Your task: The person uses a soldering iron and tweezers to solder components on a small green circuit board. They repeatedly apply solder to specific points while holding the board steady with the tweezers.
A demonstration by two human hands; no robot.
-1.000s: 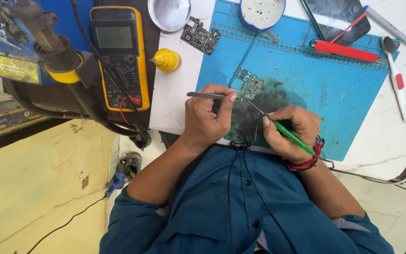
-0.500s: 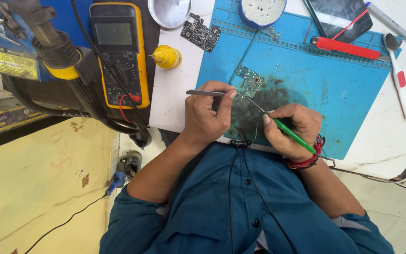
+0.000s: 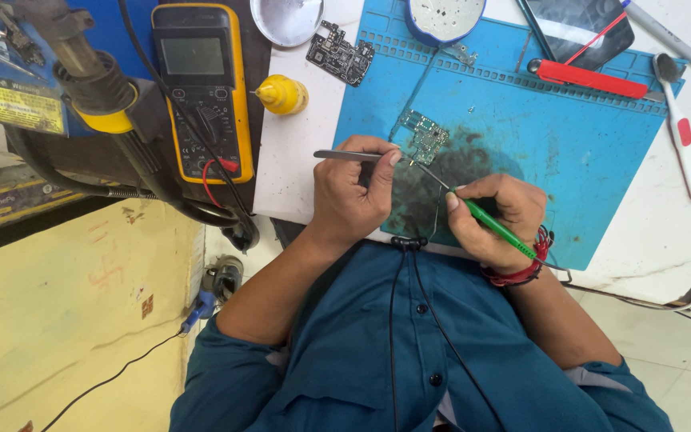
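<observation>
The left hand (image 3: 353,192) is closed around a pair of metal tweezers (image 3: 345,155), pinched betw. thumb and fingers, w/ the handle end sticking out to the left and the tips pointing toward a small green circuit board (image 3: 424,136). The right hand (image 3: 493,216) grips a green-handled soldering iron (image 3: 493,226) like a pen; its thin metal tip reaches up-left to the lower edge of the board. Whether the tip actually touches the board can't be told.

The board lies on a blue work mat (image 3: 569,136), just above a dark, smudged patch of the mat and right in front of both hands. A red bracelet (image 3: 521,268) sits on the right wrist.

Around: a yellow multimeter (image 3: 201,88) w/ grey screen left of the mat, a small yellow bottle (image 3: 281,94) beside it, a second, darker circuit board (image 3: 340,53) near the mat's top-left corner, a red-handled tool (image 3: 585,78) along the mat's top edge, and a white toothbrush (image 3: 681,128) at the right.
</observation>
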